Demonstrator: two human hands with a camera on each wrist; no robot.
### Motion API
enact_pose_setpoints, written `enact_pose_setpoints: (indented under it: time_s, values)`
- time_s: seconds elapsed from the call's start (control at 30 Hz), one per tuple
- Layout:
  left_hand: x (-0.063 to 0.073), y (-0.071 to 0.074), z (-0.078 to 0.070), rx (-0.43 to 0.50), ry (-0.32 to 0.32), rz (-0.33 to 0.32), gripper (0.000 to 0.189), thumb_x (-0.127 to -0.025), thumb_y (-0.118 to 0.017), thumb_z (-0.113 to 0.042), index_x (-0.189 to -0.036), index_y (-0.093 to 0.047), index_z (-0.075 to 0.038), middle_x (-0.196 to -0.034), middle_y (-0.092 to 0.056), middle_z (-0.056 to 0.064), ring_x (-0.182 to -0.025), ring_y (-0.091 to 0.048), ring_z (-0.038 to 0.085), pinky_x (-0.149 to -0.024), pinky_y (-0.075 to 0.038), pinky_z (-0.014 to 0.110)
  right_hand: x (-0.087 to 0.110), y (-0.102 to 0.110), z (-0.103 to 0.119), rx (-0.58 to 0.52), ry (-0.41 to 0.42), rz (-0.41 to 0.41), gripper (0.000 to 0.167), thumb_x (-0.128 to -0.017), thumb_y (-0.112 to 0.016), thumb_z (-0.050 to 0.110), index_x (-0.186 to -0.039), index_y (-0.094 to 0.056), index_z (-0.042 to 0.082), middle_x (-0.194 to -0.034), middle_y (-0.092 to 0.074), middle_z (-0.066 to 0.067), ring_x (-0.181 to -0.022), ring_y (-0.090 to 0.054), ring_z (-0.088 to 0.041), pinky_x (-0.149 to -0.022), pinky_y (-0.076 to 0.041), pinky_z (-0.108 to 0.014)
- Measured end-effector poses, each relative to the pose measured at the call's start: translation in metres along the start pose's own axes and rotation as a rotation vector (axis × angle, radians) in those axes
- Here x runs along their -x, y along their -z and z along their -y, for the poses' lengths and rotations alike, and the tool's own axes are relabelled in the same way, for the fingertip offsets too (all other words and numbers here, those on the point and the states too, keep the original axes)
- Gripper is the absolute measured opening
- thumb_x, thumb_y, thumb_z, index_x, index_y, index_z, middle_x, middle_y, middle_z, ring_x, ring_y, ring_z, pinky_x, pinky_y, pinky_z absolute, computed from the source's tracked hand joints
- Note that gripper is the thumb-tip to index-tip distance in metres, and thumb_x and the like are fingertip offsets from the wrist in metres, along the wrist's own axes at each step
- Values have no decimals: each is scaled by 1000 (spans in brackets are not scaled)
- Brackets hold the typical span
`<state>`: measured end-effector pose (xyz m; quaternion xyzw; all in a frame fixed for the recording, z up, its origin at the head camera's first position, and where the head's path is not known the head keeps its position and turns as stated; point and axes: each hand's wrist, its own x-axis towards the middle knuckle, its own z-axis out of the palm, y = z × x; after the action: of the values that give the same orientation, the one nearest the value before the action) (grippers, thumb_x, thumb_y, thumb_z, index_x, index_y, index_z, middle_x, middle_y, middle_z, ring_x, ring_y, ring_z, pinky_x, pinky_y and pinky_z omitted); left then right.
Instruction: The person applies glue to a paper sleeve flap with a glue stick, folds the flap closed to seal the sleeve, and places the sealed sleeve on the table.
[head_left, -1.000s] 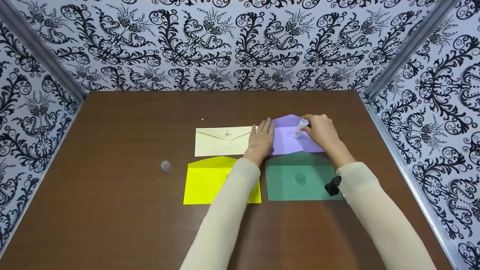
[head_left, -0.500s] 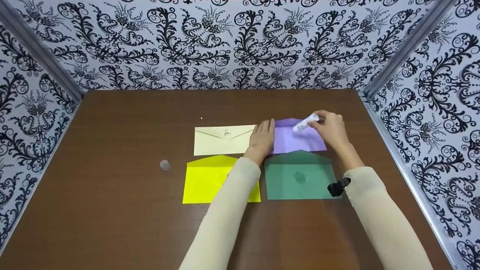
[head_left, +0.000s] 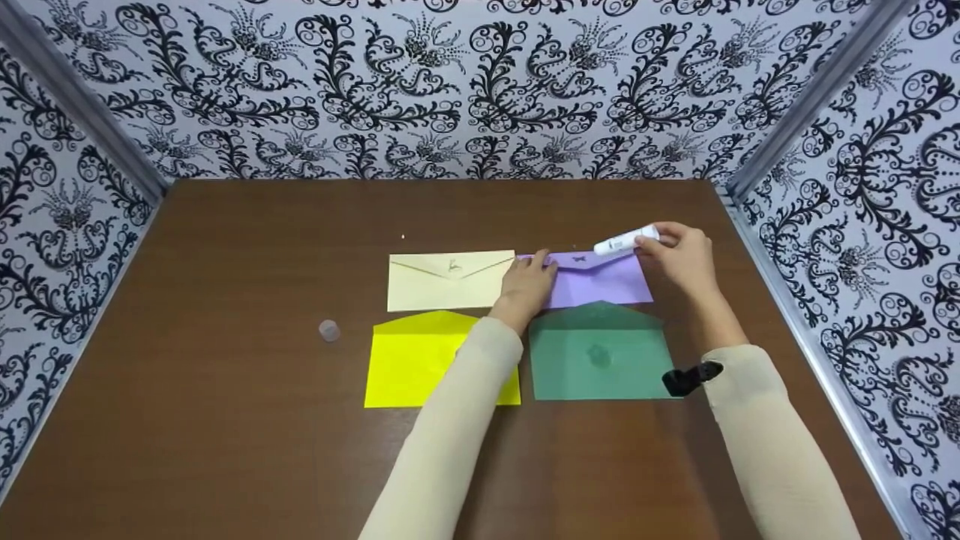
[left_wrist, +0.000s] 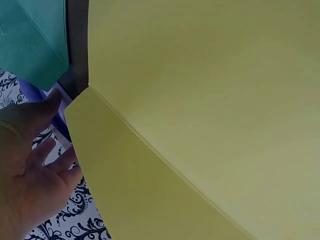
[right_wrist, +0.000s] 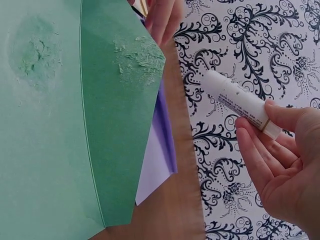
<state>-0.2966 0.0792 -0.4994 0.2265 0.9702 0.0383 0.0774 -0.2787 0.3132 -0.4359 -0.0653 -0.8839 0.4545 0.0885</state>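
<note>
In the head view my right hand [head_left: 686, 259] pinches a white glue stick [head_left: 626, 241] by its base, held tilted above the right part of the purple envelope [head_left: 600, 289]. The glue stick's tip points left, and its cap is off. My left hand [head_left: 527, 285] rests on the purple envelope's left end, its fingers at the folded-down flap. In the left wrist view the left hand's thumb and fingers [left_wrist: 55, 165] are spread, partly behind a yellow envelope [left_wrist: 200, 100]. A green envelope [right_wrist: 120, 110] with rough glue patches fills much of the right wrist view.
A cream envelope [head_left: 427, 289] with its flap down lies left of the purple one. Nearer, the yellow and green envelopes lie flap up. A small translucent cap [head_left: 329, 331] sits on the brown table [head_left: 225, 375]. Patterned walls enclose the back and sides.
The purple envelope's flap has gone from raised to folded down. My right hand has lifted the glue stick off the envelope and moved right. The left hand's fingers have shifted onto the flap.
</note>
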Motion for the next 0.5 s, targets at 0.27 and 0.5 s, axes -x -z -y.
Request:
enact_pose_setpoints:
  time_s: [0.27, 0.5]
  values:
    - [0, 3, -2, -54, -23, 105, 51, -104, -42, -7, -152, -42, -25, -163, -34, -6, -148, -36, 26, -125, -28, 44, 1, 1, 0, -30, 11, -5, 45, -93, -71, 15, -126, -61, -13, -116, -65, -33, -65, -59, 20, -65, -54, -7]
    - [1, 9, -6, -75, -29, 109, 46, -106, -41, -10, -149, -46, -24, -158, -41, -2, -144, -41, 28, -123, -32, 44, 0, 0, -4, -113, -26, 15, 46, -93, -70, 13, -128, -58, -14, -120, -61, -36, -65, -64, 14, -69, -58, -13]
